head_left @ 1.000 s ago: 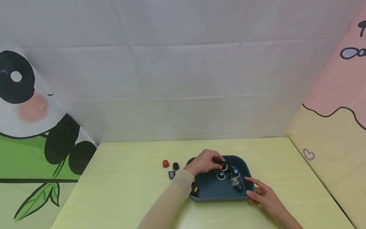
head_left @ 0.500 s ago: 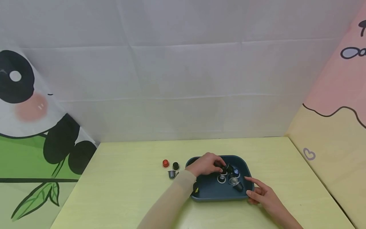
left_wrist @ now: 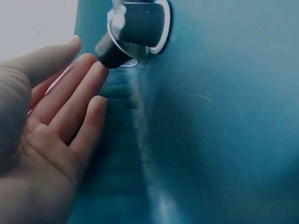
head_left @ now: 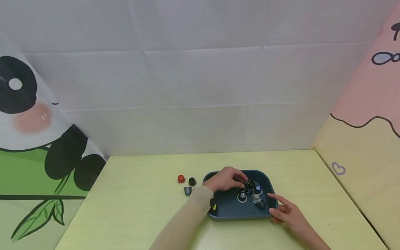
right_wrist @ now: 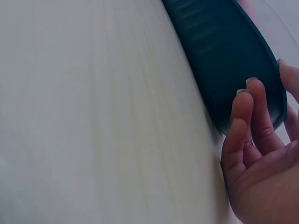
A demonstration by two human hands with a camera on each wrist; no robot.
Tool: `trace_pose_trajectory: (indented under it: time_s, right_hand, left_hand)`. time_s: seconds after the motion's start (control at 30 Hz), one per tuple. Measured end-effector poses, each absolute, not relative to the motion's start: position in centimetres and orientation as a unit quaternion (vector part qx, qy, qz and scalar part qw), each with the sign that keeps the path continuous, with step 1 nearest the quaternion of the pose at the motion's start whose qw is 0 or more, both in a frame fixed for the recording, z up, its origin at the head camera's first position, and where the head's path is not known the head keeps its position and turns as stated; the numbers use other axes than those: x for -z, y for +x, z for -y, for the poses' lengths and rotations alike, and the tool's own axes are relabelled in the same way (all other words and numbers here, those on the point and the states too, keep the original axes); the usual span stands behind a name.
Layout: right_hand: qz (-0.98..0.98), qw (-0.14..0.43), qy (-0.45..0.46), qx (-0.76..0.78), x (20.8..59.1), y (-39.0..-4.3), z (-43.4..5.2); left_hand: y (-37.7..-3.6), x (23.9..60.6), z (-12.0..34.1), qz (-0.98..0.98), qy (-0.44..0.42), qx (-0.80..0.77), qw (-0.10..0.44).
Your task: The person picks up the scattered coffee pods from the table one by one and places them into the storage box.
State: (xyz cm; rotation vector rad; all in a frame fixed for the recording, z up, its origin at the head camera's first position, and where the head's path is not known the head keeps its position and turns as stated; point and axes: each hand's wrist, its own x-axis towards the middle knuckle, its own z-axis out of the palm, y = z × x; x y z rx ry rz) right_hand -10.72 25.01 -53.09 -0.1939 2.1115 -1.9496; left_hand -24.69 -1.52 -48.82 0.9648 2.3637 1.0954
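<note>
A dark blue tray point(head_left: 229, 208) sits on the yellow-green table and holds several coffee capsules. My left hand point(head_left: 240, 180) reaches into the tray's far side. In the left wrist view this left hand point(left_wrist: 88, 65) has straight fingers whose tips touch a dark capsule point(left_wrist: 133, 28) that lies tilted on the tray point(left_wrist: 210, 116) floor. That dark capsule point(head_left: 250, 183) lies beside a blue one point(head_left: 258, 187) and silver ones point(head_left: 242, 197). My right hand point(head_left: 275, 205) rests with relaxed fingers against the tray's near right corner, and the right wrist view shows its fingertips point(right_wrist: 247, 93) on the outer rim point(right_wrist: 224, 51).
A red capsule point(head_left: 181, 178), a dark green capsule point(head_left: 192, 181) and a grey capsule point(head_left: 187, 190) stand on the table left of the tray. A yellow-marked capsule point(head_left: 214, 207) sits at the tray's left edge. Fabric backdrops close the table's back and sides.
My left hand has sunk a little into the tray and its fingers have loosened from the dark capsule. A silver capsule has shifted slightly nearer. The right hand has stayed put.
</note>
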Motion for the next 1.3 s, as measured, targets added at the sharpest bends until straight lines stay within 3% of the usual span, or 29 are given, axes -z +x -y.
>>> trace_pose_trajectory:
  time_s: [0.23, 0.97, 1.3]
  right_hand:
    - [-0.734, 0.128, -0.069, 0.663, 53.1, -10.8, -25.0]
    - [-0.717, 0.133, -0.083, 0.679, 53.2, -10.8, -25.3]
    - [-0.73, 0.137, -0.071, 0.665, 53.1, -10.8, -25.3]
  left_hand:
    - [-24.9, 48.5, 2.1, -0.803, 0.331, -0.459, 0.188]
    - [-23.6, 41.6, 4.8, -0.781, 0.357, -0.497, 0.123]
    - [-22.2, 40.6, 8.3, -0.785, 0.325, -0.518, 0.095]
